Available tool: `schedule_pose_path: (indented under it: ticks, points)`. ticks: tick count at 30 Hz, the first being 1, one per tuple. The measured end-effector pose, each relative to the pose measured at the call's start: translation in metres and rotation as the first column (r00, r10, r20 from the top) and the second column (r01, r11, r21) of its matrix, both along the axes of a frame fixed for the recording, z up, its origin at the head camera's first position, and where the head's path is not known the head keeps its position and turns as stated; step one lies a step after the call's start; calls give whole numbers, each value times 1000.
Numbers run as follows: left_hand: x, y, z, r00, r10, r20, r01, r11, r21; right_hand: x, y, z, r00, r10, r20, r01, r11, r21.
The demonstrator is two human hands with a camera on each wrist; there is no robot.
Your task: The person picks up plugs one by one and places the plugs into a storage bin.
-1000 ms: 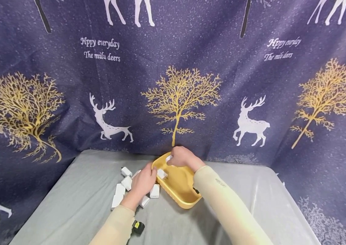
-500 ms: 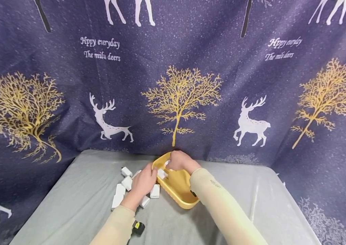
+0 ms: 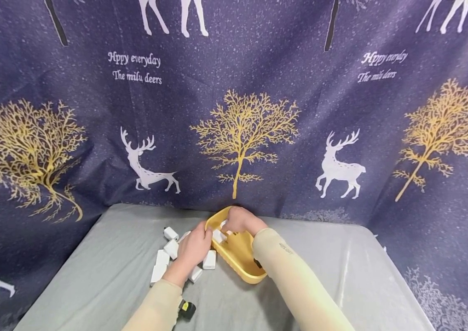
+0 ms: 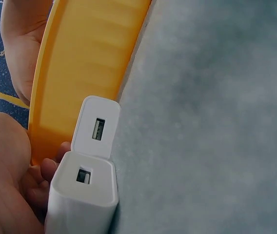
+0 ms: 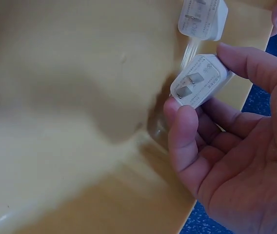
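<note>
A yellow plastic tray (image 3: 239, 264) stands tilted toward the back of the table in the head view. My left hand (image 3: 194, 246) grips its left rim, thumb over the edge. Inside the tray, my right hand (image 3: 243, 219) pinches a white USB charger (image 5: 200, 80) between thumb and fingers, its two flat prongs showing in the right wrist view. Another white charger (image 5: 203, 19) lies close to it against the tray's side. In the left wrist view, two white chargers with USB ports, one upper (image 4: 97, 126) and one lower (image 4: 82, 195), sit beside the tray under my left hand.
Several white chargers (image 3: 161, 257) lie loosely on the grey table cover (image 3: 105, 276) left of the tray. A small black object (image 3: 257, 263) is partly visible by my right sleeve. A dark patterned cloth (image 3: 238, 59) hangs behind the table.
My right hand has moved slightly down and left inside the tray with the charger, closer to the other charger there. The left hand keeps its grip on the rim.
</note>
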State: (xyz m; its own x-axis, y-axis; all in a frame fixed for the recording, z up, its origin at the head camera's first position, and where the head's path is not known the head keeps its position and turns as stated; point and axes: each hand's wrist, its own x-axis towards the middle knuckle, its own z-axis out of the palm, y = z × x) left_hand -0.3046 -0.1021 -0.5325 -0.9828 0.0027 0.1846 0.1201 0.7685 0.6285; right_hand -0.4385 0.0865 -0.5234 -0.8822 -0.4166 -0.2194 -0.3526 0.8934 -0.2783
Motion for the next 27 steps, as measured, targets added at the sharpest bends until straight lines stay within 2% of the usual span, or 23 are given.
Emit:
schedule_pose_path:
  ticks: [2, 4, 7, 16, 27]
  points:
    - [0, 0, 0, 1000, -1, 2, 1, 1000, 1, 5, -2, 6, 1000, -14, 26, 14, 1000, -6]
    - [0, 1, 0, 1000, -2, 4, 2, 1000, 1, 6, -2, 3, 1000, -15, 13, 15, 1000, -8]
    - [-1, 1, -1, 1000, -2, 1, 2, 1000, -2, 9, -3, 7, 1000, -27, 14, 27, 1000, 1]
    - [-1, -1, -2, 1000, -4, -5, 4, 1000, 1, 0, 1, -4, 1000, 19, -19, -19, 1000, 10]
    - [-3, -2, -4, 1000, -9, -17, 9, 1000, -4, 1, 1, -2, 1000, 22, -3, -22, 1000, 4]
